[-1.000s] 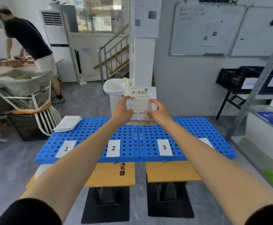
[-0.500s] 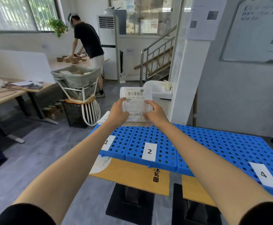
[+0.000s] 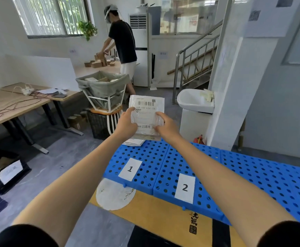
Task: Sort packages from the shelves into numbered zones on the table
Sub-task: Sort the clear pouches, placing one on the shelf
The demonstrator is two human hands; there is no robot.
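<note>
Pinching this thin white plastic mailer (image 3: 146,111) by both side edges, left hand (image 3: 126,124) and right hand (image 3: 166,124); seems light, floppy, slippery.

the bare left arm (image 3: 85,175) and right arm (image 3: 217,175) stretch forward and converge. the left grip (image 3: 126,124) and the right grip (image 3: 165,126) are raised side by side, each pinching one side edge of the same package (image 3: 147,106), thumbs (image 3: 131,110) lying on its front face.
</note>
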